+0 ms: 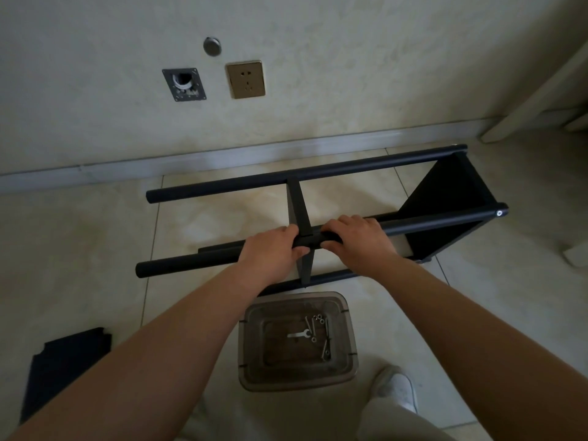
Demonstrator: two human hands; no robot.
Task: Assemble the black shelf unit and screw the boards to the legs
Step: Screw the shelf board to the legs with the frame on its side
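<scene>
The black shelf unit lies on its side on the tiled floor. Its far leg (305, 173) and near upper leg (439, 219) run left to right as round tubes. One end board (445, 198) is fixed at the right, with a screw head (499, 213) showing at the tube end. A middle board (299, 205) stands edge-on between the legs. My left hand (270, 249) grips the near upper leg just left of that board. My right hand (356, 240) grips the same leg just right of it.
A clear plastic bin (350, 361) at my feet holds a small wrench (299, 335) and several screws and nuts (318, 323). A loose black board (63, 370) lies at lower left. The wall with a socket (245, 79) and a skirting board run behind. My shoe (397, 388) is at lower right.
</scene>
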